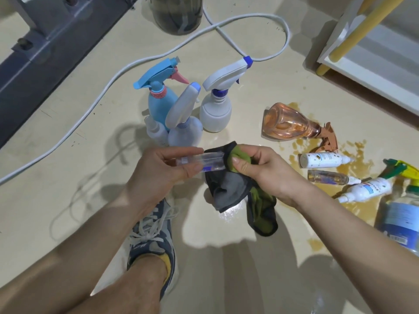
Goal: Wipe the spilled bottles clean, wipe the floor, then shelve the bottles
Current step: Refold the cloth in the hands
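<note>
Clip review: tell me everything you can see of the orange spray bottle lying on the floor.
The orange spray bottle looks like see-through amber plastic, with a wide flared body narrowing to a neck and a copper-brown trigger head. It lies on its side on the floor, base to the left and trigger to the right, at the edge of the brown spill. A small white bottle lies just below the trigger; whether they touch is unclear.

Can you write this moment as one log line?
step: wiping; left hand: holds clear bottle; right hand: pinches cloth round its end; floor: brown spill not yet wiped
</note>
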Available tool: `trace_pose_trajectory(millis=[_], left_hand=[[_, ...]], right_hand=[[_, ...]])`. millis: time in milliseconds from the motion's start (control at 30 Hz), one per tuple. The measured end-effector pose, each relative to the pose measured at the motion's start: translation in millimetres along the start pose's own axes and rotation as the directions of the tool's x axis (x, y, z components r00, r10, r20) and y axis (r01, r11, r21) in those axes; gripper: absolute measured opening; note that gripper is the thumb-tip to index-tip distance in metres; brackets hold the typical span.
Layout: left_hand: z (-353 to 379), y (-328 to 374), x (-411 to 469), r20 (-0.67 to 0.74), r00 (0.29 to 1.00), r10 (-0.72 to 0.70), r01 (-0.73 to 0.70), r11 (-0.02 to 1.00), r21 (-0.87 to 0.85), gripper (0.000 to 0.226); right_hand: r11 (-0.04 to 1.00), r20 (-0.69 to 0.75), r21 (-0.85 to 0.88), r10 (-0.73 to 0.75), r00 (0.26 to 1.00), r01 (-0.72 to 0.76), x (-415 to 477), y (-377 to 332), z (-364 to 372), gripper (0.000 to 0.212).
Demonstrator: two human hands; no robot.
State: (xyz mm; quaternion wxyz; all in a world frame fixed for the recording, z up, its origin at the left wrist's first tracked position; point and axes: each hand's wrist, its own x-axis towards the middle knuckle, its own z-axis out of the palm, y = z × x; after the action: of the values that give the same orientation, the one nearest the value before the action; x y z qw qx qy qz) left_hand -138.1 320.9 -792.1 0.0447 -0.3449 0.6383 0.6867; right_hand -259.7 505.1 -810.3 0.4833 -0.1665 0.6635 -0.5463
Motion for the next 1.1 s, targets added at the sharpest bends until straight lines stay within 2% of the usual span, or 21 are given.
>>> trace_pose_trajectory(millis=[100,167,200,267,300,333,367,400,433,500,567,633,700,733,800,833,867,900,1000,1100], left_hand=[[5.3,1.3,-2.3,-0.025,0.994,0.105,-0.101,0.987,0.126,0.033],[8.2,3.9,-4.3,-0.031,0.980,0.195,-0.184,0.958,0.219,0.034],[8.1,5.3,-4.9,-0.036,0.970,0.241,-0.223,0.937,0.270,0.035],[4.0,6.0,-5.9,-0.121,0.950,0.286,-0.233,0.914,0.332,0.033],[1.9,4.9,-6.0,-0.204,0.946,0.253,-0.194,0.943,0.272,0.030],[2.7,4.4,-6.9,-0.262,0.952,0.160,-0.134,0.984,0.114,0.028],[7.3,4.9,-7.3,-0.249,0.968,0.039,-0.064,0.994,-0.092,0.027],[14.8,6.3,-7.4,-0.171,0.983,-0.069,0.026,0.970,-0.243,0.030],[23.0,4.8,-6.8,-0.073,0.989,-0.128,0.101,0.949,-0.299,0.034],[35.4,1.6,-4.0,0.087,0.990,-0.116,0.130,0.975,-0.180,0.033],[41.4,3.2,-0.4,0.150,0.989,0.000,-0.006,0.999,0.042,0.021],[40.0,3.1,5.8,0.143,0.986,0.087,-0.113,0.977,0.183,0.024],[37.3,3.7,9.2,0.102,0.989,0.110,-0.128,0.971,0.200,0.035],[37.0,3.5,8.9,0.105,0.990,0.090,-0.109,0.977,0.183,0.038],[40.8,-0.8,5.7,0.141,0.990,0.019,-0.041,0.987,0.154,0.023],[43.8,-4.1,3.6,0.162,0.987,-0.011,-0.019,0.984,0.179,0.012],[46.1,-7.9,2.0,0.177,0.984,-0.030,-0.010,0.975,0.221,0.015],[48.0,-9.3,-0.5,0.171,0.984,-0.044,0.002,0.970,0.242,0.024],[48.0,-13.9,-2.6,0.095,0.994,-0.051,0.038,0.989,0.140,0.032],[44.4,-17.0,-4.7,0.041,0.998,-0.046,0.045,0.999,0.026,0.033]], right_hand=[[0.988,-0.178,0.153,0.051,0.983,-0.024,-0.7,11.6,13.0,0.021],[0.971,-0.335,0.241,0.094,0.938,-0.012,0.6,18.9,24.1,0.022],[0.950,-0.435,0.312,0.143,0.889,0.000,1.8,21.1,27.4,0.023],[0.899,-0.631,0.432,0.242,0.737,0.076,2.4,23.5,26.9,0.024],[0.892,-0.693,0.433,0.239,0.681,0.128,0.5,24.0,24.3,0.023],[0.896,-0.723,0.410,0.206,0.659,0.170,-2.3,22.8,24.3,0.023],[0.907,-0.739,0.370,0.157,0.655,0.200,-3.1,20.8,27.5,0.023],[0.915,-0.739,0.336,0.108,0.665,0.225,-3.5,15.2,34.1,0.021],[0.918,-0.730,0.318,0.079,0.679,0.235,-1.4,9.6,44.2,0.018],[0.922,-0.678,0.307,0.036,0.734,0.238,1.8,-5.1,67.3,0.017],[0.956,-0.633,0.224,-0.006,0.774,0.190,-0.7,-10.0,82.7,0.037],[0.985,-0.619,0.032,-0.114,0.777,0.170,-14.1,-2.1,91.6,0.049],[0.985,-0.591,-0.109,-0.171,0.788,0.132,-27.3,4.3,97.3,0.051],[0.988,-0.593,-0.110,-0.151,0.791,0.107,-28.7,6.1,95.6,0.050],[0.995,-0.638,-0.078,-0.094,0.764,0.057,-19.8,10.7,85.0,0.044],[0.997,-0.660,-0.065,-0.078,0.748,0.047,-13.7,8.8,77.9,0.044],[0.997,-0.654,-0.050,-0.073,0.753,0.053,-8.8,6.3,72.3,0.047],[0.997,-0.619,-0.039,-0.076,0.782,0.067,-5.8,3.8,69.9,0.050],[0.998,-0.452,0.006,-0.052,0.890,0.062,-13.7,-0.1,71.0,0.055],[1.000,-0.343,0.027,-0.003,0.939,0.013,-24.0,11.4,62.3,0.043]])
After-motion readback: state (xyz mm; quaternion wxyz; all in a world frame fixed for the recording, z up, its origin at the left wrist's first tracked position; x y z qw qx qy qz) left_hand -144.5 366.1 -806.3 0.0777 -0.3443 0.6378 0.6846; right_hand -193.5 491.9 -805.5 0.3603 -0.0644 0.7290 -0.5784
